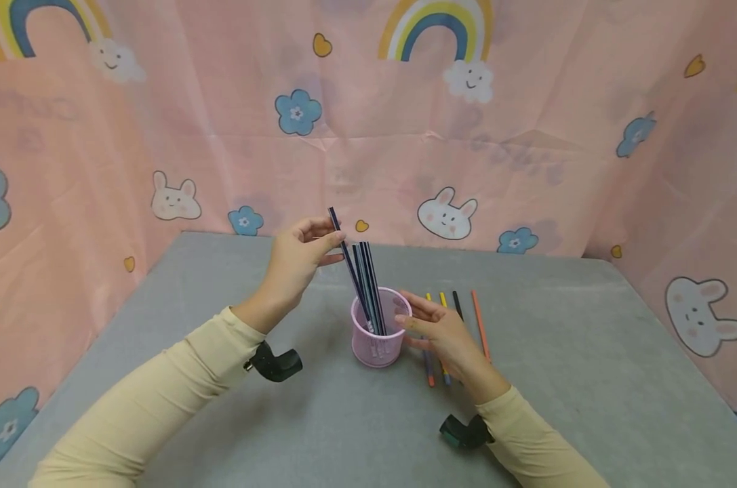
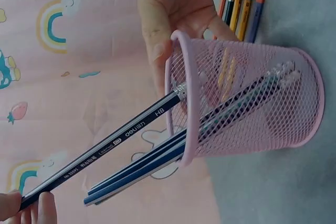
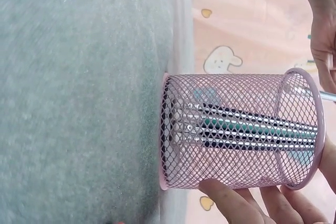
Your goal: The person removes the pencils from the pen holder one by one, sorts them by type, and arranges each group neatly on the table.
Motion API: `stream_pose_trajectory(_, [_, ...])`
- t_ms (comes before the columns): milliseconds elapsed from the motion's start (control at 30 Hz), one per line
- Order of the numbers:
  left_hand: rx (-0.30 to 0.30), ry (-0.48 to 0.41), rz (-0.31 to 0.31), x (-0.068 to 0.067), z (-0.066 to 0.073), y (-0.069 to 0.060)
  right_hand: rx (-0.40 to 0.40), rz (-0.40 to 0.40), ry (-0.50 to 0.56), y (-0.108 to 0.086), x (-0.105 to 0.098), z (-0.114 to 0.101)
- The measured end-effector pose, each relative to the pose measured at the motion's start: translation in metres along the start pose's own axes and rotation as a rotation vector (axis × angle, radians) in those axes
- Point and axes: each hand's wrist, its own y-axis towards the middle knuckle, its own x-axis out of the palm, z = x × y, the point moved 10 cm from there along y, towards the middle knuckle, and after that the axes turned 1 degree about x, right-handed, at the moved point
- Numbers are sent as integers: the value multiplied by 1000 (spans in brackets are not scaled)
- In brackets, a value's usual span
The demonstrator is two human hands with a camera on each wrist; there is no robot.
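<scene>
A pink mesh pencil cup (image 1: pixel 365 349) stands upright on the table, with several blue-and-silver striped pencils (image 1: pixel 370 281) leaning in it. My left hand (image 1: pixel 291 264) pinches one more striped pencil (image 2: pixel 113 142) near its upper end, between thumb and fingers. That pencil slants, its eraser end just inside the cup's mouth in the left wrist view. On the cup's right side, my right hand (image 1: pixel 447 335) holds it, thumb at the rim and fingers along the mesh wall. Through the mesh, the right wrist view shows the eraser ends of the standing pencils (image 3: pixel 236 127) near the bottom.
Several loose coloured pencils lie on the grey table (image 1: pixel 563 366) by the right hand, among them an orange one (image 1: pixel 479 315), a black one (image 1: pixel 457 303) and a yellow one (image 1: pixel 443 300). A pink patterned cloth (image 1: pixel 368 163) hangs behind the table.
</scene>
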Motion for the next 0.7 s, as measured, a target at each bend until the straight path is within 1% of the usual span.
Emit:
stream_pose_trajectory(267, [17, 5, 11, -9, 12, 2, -12, -5, -13, -2, 0, -3])
stream_pose_trajectory(400, [29, -19, 21, -15, 19, 2, -14, -11, -17, -3, 0, -2])
stream_pose_trajectory(500, [20, -43, 26, -18, 22, 4, -6, -3, -2, -2, -1, -1])
stream_pose_trajectory(600, [4, -60, 15, -22, 23, 5, 1, 1, 6, -2, -1, 0])
stream_pose_trajectory(700, [-13, -56, 8, -26, 23, 6, 7, 3, 11, -1, 0, 0])
